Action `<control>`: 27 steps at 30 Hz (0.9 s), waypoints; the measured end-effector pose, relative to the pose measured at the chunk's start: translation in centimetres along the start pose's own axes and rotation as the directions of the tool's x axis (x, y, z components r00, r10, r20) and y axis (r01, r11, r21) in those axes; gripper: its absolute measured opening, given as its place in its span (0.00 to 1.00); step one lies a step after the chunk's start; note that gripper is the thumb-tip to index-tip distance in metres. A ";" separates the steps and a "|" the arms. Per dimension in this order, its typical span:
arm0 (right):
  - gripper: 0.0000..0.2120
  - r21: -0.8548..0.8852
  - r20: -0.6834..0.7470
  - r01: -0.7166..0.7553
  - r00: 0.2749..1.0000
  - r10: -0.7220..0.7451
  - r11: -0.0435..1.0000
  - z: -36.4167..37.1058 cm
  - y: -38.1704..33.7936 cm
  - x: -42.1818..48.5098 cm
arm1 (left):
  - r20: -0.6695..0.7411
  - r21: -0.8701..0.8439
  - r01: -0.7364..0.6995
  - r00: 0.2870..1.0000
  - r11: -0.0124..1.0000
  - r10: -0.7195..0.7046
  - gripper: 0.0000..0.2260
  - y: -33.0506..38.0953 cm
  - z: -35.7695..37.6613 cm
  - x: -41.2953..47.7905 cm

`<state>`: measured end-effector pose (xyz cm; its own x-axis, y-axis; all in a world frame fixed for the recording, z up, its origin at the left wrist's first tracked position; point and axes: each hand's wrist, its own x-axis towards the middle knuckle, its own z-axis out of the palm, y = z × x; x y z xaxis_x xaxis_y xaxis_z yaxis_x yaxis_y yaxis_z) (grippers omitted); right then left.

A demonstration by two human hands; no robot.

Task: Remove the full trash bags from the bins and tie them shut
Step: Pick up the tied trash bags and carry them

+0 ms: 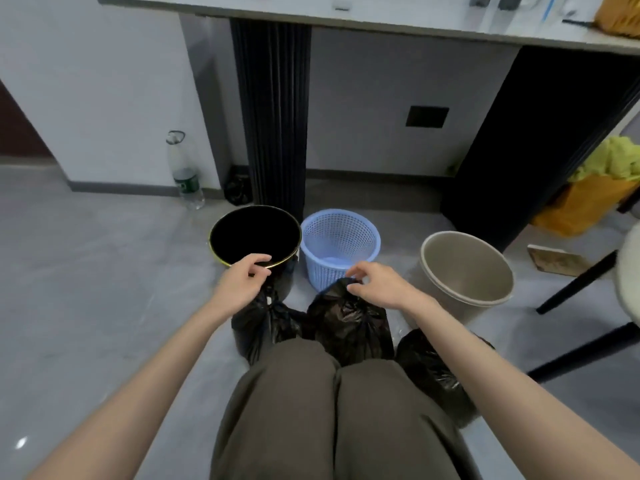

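Three empty bins stand in a row on the floor: a black bin (255,234) with a gold rim, a blue mesh basket (340,247) and a beige bin (465,271). Three full black trash bags lie in front of my knees: a left bag (258,323), a middle bag (349,323) and a right bag (433,368). My left hand (242,282) hovers above the left bag's knotted top at the black bin's near rim, fingers loosely curled and holding nothing. My right hand (377,285) pinches the raised top of the middle bag between thumb and fingers.
A counter (381,22) with dark panels rises behind the bins. A plastic water bottle (185,171) stands by the wall at the left. A dark chair leg (575,282) and an orange bag (585,209) with yellow-green contents are at the right.
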<state>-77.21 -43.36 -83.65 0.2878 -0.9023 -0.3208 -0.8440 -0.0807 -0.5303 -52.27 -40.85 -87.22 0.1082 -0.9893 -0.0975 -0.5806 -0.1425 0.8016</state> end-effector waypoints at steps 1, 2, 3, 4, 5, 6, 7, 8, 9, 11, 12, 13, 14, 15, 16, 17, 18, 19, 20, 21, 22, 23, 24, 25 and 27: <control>0.17 0.008 0.009 -0.024 1.000 0.024 1.000 0.9 0.5 1.1 | 0.007 0.021 0.018 1.000 1.000 -0.018 0.14 -1.2 0.3 0.1; 0.18 0.008 0.013 -0.047 0.999 0.046 0.999 1.8 1.0 2.2 | 0.021 0.050 0.027 0.999 0.998 -0.028 0.14 -2.3 0.6 0.2; 0.19 0.009 0.012 -0.071 0.997 0.071 0.997 2.8 1.7 3.3 | 0.044 0.084 0.030 0.998 0.996 -0.034 0.15 -3.5 1.0 0.4; 0.20 0.014 0.009 -0.098 0.995 0.098 0.995 3.7 2.4 4.3 | 0.071 0.124 0.030 0.997 0.992 -0.039 0.15 -4.6 1.4 0.6; 0.21 0.021 0.004 -0.128 0.992 0.128 0.992 4.6 3.1 5.3 | 0.095 0.176 0.020 0.995 0.984 -0.037 0.16 -5.7 1.8 0.9; 0.22 0.024 0.001 -0.159 0.987 0.159 0.987 5.4 3.9 6.2 | 0.115 0.236 -0.007 0.993 0.972 -0.021 0.17 -6.8 2.1 1.4; 0.23 0.028 -0.004 -0.191 0.982 0.191 0.981 6.2 4.6 7.0 | 0.138 0.294 -0.045 0.990 0.955 0.004 0.17 -7.8 2.6 1.8; 0.25 0.036 -0.010 -0.227 0.974 0.227 0.973 7.0 5.3 7.7 | 0.166 0.347 -0.090 0.986 0.933 0.034 0.18 -8.7 3.0 2.3; 0.26 0.046 -0.020 -0.264 0.964 0.265 0.964 7.7 5.9 8.5 | 0.193 0.392 -0.139 0.979 0.909 0.067 0.19 -9.4 3.5 2.8; 0.27 0.059 -0.046 -0.330 0.942 0.333 0.942 9.1 7.1 9.9 | 0.252 0.490 -0.239 0.959 0.838 0.127 0.21 -10.3 4.4 3.9; 0.27 0.068 -0.058 -0.358 0.930 0.362 0.931 9.8 7.6 10.6 | 0.285 0.546 -0.282 0.948 0.789 0.142 0.23 -10.6 4.8 4.4; 0.27 0.084 -0.067 -0.382 0.919 0.388 0.920 10.5 8.2 11.3 | 0.317 0.595 -0.315 0.937 0.740 0.144 0.24 -10.8 5.2 4.9; 0.27 0.100 -0.070 -0.404 0.909 0.411 0.909 11.1 8.7 11.9 | 0.345 0.630 -0.336 0.929 0.700 0.135 0.24 -11.0 5.5 5.4; 0.27 0.111 -0.068 -0.425 0.899 0.433 0.899 11.7 9.1 12.5 | 0.370 0.657 -0.353 0.921 0.666 0.123 0.25 -11.1 5.7 5.8; 0.27 0.113 -0.063 -0.446 0.889 0.454 0.888 12.2 9.6 13.0 | 0.391 0.679 -0.373 0.913 0.633 0.118 0.25 -11.3 6.0 6.3; 0.28 0.104 -0.059 -0.470 0.877 0.477 0.877 12.6 9.9 13.6 | 0.410 0.695 -0.397 0.904 0.600 0.124 0.25 -11.4 6.2 6.6; 0.28 0.093 -0.059 -0.492 0.865 0.498 0.865 13.0 10.2 14.1 | 0.424 0.698 -0.425 0.894 0.577 0.144 0.26 -11.6 6.3 7.0; 0.28 0.083 -0.063 -0.510 0.855 0.516 0.856 13.3 10.4 14.5 | 0.435 0.689 -0.450 0.884 0.568 0.171 0.25 -11.7 6.4 7.3; 0.28 0.071 -0.072 -0.525 0.846 0.529 0.848 13.5 10.6 14.9 | 0.445 0.666 -0.471 0.873 0.578 0.198 0.24 -11.9 6.4 7.6; 0.28 0.054 -0.083 -0.529 0.843 0.532 0.847 13.8 10.9 15.1 | 0.455 0.635 -0.486 0.863 0.600 0.218 0.23 -12.1 6.3 7.8; 0.27 0.034 -0.101 -0.522 0.847 0.522 0.852 13.9 11.1 15.3 | 0.461 0.598 -0.496 0.856 0.630 0.236 0.21 -12.3 6.2 8.0; 0.25 0.019 -0.122 -0.503 0.856 0.502 0.864 14.1 11.3 15.4 | 0.463 0.565 -0.496 0.852 0.660 0.244 0.19 -12.4 6.0 8.2; 0.23 0.013 -0.146 -0.479 0.867 0.476 0.878 14.2 11.5 15.5 | 0.463 0.539 -0.493 0.851 0.683 0.249 0.18 -12.6 5.8 8.2; 0.21 0.010 -0.175 -0.452 0.878 0.446 0.892 14.4 11.7 15.4 | 0.464 0.521 -0.495 0.848 0.695 0.256 0.18 -12.7 5.6 8.2; 0.17 -0.002 -0.215 -0.400 0.895 0.391 0.916 14.6 12.0 15.2 | 0.464 0.499 -0.503 0.843 0.706 0.272 0.17 -12.9 5.5 8.3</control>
<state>-76.37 -51.89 -106.33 -0.1693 -0.9302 -0.3255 -0.8893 0.2866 -0.3563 -48.35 -47.36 -101.57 -0.4412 -0.8868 -0.1374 -0.8669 0.3815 0.3210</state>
